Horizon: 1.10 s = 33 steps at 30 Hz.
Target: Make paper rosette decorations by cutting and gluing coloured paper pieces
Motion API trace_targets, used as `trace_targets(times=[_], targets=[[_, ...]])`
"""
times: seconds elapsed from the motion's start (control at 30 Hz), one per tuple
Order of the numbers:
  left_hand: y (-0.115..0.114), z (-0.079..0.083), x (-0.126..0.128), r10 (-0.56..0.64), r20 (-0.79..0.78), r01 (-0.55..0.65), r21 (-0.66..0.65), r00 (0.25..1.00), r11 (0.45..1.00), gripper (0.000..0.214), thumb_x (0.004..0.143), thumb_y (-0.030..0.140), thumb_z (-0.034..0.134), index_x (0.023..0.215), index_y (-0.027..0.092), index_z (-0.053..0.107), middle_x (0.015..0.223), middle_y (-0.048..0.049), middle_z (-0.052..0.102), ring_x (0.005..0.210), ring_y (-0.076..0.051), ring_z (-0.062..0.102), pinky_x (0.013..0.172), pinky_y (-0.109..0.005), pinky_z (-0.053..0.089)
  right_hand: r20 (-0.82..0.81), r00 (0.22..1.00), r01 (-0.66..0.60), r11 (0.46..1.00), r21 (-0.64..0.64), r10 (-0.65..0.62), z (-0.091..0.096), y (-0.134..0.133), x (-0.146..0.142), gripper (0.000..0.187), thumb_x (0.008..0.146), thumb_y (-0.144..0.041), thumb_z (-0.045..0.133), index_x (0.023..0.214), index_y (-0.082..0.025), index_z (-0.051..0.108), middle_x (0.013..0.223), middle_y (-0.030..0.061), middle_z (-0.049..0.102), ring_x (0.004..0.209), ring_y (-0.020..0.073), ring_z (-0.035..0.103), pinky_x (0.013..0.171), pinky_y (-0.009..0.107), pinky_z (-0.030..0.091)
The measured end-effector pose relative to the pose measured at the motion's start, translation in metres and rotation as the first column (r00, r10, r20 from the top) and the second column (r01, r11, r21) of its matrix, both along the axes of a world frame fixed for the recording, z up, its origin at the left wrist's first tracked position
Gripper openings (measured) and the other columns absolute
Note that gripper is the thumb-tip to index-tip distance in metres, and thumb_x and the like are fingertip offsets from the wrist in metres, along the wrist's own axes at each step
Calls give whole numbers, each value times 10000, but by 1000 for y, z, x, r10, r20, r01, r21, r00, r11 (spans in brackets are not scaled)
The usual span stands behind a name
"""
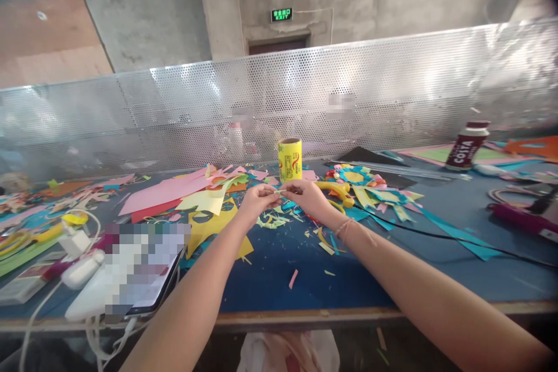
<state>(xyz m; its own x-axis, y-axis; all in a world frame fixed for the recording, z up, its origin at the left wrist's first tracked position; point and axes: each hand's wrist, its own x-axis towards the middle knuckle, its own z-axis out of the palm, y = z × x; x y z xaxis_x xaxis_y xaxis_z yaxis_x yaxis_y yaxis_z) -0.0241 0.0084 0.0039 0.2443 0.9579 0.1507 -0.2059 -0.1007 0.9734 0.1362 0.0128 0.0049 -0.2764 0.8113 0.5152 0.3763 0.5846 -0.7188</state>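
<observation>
Both my hands meet above the middle of the blue table [279,279]. My left hand [257,199] and my right hand [306,195] each pinch one end of a small pale green paper strip [280,190] held between them. Under the hands lie pale green paper scraps [271,221]. A yellow roll [290,158] stands upright just behind the hands. A paper flower of blue, yellow and red pieces [354,175] lies to the right of my right hand, beside yellow-handled scissors [336,188].
Pink, yellow and red paper sheets [174,195] litter the left. A tablet [143,270], white charger and cables [76,241] sit at the front left. A dark bottle [467,146] stands far right. A black cable [436,235] crosses the table. A perforated metal screen [279,104] backs it.
</observation>
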Motion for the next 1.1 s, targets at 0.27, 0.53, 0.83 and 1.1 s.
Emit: trace_targets(times=[0.27, 0.53, 0.83, 1.1], targets=[[-4, 4, 0, 42, 1, -42, -23, 999, 999, 204, 645, 198, 703, 788, 140, 569, 663, -8, 603, 601, -112, 613, 672, -280, 497, -32, 999, 28, 999, -39, -29, -1, 1, 0, 200, 720, -282, 559, 811, -119, 633, 725, 50, 640, 658, 131, 572, 635, 268, 457], [-4, 4, 0, 23, 20, -22, -41, 1000, 999, 142, 686, 183, 668, 756, 133, 555, 665, -6, 592, 614, -112, 615, 686, -286, 504, -142, 990, -37, 992, -124, 19, -5, 7, 0, 240, 683, -346, 595, 791, -132, 615, 692, 38, 618, 609, 123, 555, 632, 278, 471], [-5, 7, 0, 44, 22, -43, -57, 999, 997, 87, 705, 148, 634, 726, 132, 552, 642, -3, 597, 597, -101, 612, 679, -263, 506, -147, 988, -73, 988, -133, 54, -4, 6, -1, 243, 693, -350, 593, 794, -130, 615, 711, 50, 627, 612, 123, 556, 637, 285, 472], [-4, 6, 0, 43, 27, -41, -62, 999, 997, 125, 676, 180, 665, 717, 138, 555, 630, -1, 605, 590, -103, 609, 674, -263, 502, -138, 990, -47, 992, -119, 31, -5, 6, -2, 249, 698, -357, 587, 795, -129, 618, 673, 37, 615, 591, 116, 546, 607, 270, 465]])
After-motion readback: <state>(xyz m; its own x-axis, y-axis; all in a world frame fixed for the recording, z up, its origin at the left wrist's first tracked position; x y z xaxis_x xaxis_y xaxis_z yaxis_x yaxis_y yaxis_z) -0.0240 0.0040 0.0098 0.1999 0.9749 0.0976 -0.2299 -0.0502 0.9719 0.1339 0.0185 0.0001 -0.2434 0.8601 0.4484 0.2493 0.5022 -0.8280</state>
